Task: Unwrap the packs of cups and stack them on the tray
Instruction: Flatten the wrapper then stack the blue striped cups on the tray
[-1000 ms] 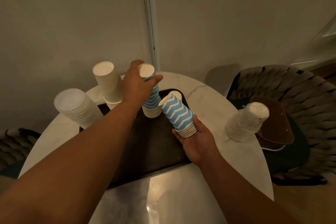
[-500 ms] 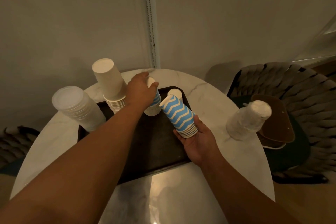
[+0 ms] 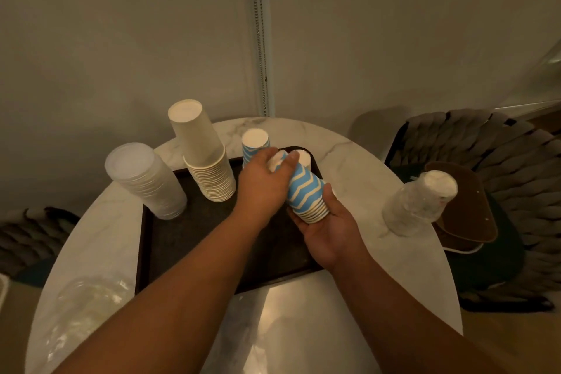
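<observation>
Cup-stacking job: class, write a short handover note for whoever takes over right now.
Left hand grips the top of the blue zigzag stack; right hand cradles its base, tilted over the tray.
Done: white cup stack, blue cups and lid stack stand at the tray's far side.
Left: set the held stack down, then unwrap the wrapped pack on the table.

Place: a room in a home or a small café; I cannot tell which.
Table: a round white marble table [image 3: 358, 167] stands close to a plain wall [image 3: 121, 39].
Chairs: soft woven chairs [image 3: 498, 161] sit around it.
Window sign: a bead cord [image 3: 260, 39] hangs down the wall.
On the table: a dark tray [image 3: 170, 240] with paper cup stacks [image 3: 206, 161].
</observation>
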Demonstrator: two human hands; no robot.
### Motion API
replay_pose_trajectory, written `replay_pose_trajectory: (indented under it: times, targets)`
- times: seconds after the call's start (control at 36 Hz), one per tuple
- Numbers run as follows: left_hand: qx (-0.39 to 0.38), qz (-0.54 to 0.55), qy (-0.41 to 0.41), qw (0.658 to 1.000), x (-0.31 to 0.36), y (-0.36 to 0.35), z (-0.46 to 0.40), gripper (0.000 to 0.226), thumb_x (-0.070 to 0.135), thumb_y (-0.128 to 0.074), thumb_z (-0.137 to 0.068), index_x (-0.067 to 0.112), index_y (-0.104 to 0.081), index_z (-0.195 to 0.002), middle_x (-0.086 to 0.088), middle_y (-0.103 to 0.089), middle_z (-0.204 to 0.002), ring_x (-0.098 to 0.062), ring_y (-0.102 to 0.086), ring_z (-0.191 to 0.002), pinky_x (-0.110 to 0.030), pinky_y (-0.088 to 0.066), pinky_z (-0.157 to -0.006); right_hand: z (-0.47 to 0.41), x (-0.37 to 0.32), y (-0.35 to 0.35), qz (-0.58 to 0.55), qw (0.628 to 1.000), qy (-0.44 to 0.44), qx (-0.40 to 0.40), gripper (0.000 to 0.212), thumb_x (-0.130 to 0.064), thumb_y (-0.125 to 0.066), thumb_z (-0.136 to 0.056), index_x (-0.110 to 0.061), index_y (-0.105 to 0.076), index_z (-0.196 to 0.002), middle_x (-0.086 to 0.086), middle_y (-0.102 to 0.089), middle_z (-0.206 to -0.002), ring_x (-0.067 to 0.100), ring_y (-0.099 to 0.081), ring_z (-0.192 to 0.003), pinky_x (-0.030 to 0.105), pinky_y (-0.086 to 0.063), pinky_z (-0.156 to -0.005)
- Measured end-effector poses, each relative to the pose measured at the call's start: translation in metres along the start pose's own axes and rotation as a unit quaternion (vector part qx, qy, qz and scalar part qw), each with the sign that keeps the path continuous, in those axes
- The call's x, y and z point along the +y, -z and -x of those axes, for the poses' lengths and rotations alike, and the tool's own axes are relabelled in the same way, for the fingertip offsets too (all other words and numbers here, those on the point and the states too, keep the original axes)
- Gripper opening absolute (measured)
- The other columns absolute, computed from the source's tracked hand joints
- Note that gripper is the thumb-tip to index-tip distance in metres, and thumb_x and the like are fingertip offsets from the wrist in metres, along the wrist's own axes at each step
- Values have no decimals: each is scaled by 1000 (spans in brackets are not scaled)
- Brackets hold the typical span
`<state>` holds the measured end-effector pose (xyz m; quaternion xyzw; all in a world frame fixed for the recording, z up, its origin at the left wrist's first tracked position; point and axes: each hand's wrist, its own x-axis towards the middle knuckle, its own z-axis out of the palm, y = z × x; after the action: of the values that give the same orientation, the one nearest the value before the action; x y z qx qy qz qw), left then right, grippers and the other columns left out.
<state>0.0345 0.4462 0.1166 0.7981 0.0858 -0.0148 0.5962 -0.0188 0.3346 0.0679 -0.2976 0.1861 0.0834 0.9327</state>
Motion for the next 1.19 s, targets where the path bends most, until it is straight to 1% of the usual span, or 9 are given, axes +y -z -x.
replay_pose_trajectory:
  times: [0.06,0.19,0.36,0.47,0.58,0.72,0.86,1.08,1.19]
  targets:
    - [25,26,21,999,-2,3,-3,42,54,-66,-82,17,-69,-102,2,-72,-97,-13,-69,-93,-44,-57,-88,2,3,1,17,1000,8,1,57,-33,-52,-86,-8,-49,-137,16,-61,-129,30,-60,-115,46,-42,-103]
    - [79,-18,-11,997,12,11,-14,41,50,-64,-88,12,-69,-98,1,-71,-89,-10,-66,-85,-36,-55,-83,4,4,3,29,999,15,3,49,-30,-53,-85,-14,-53,-131,9,-65,-124,24,-64,-108,41,-49,-93]
    - [138,-122,-170,968,64,32,-45,54,50,-68,-86,11,-63,-122,-6,-67,-119,-18,-61,-110,-28,-45,-95,-1,-4,15,-7,1000,11,26,51,-32,-54,-83,-13,-52,-131,5,-69,-115,20,-70,-96,42,-48,-93]
    - [143,-216,-251,933,78,39,-63,59,46,-68,-87,8,-58,-130,-10,-61,-128,-21,-55,-119,-24,-37,-96,-4,-7,18,-14,999,9,30,45,-32,-54,-83,-14,-56,-124,7,-71,-112,21,-70,-96,44,-47,-96]
    - [96,-298,-229,921,54,36,-74,61,46,-65,-89,7,-53,-135,-14,-55,-133,-27,-50,-123,-31,-35,-99,-5,-9,19,-15,999,5,43,53,-33,-55,-82,-12,-53,-131,9,-67,-120,23,-69,-98,40,-52,-89]
    - [28,-335,-181,924,23,29,-76,61,45,-61,-92,11,-46,-141,-11,-45,-145,-26,-45,-131,-35,-35,-106,-6,-12,25,-20,998,6,64,60,-32,-57,-82,-10,-49,-137,13,-62,-129,26,-66,-105,40,-55,-85]
    - [-26,-387,-169,906,6,24,-79,46,33,-47,-101,12,-47,-142,-9,-43,-150,-25,-39,-137,-36,-31,-111,-6,-11,28,-17,997,4,73,59,-32,-57,-81,-11,-49,-135,13,-63,-129,28,-65,-108,42,-53,-89]
    - [-29,-399,-164,902,0,21,-84,45,30,-48,-101,10,-49,-141,-9,-47,-147,-25,-40,-136,-37,-30,-113,-5,-10,27,-24,997,0,78,58,-32,-57,-81,-11,-51,-134,12,-66,-121,26,-68,-102,42,-52,-90]
    - [-26,-420,-167,892,3,22,-79,48,36,-42,-102,12,-44,-144,-9,-34,-156,-28,-21,-147,-42,-19,-119,-3,-11,23,-26,997,-4,74,56,-33,-55,-84,-11,-50,-135,11,-67,-121,26,-65,-106,40,-53,-88]
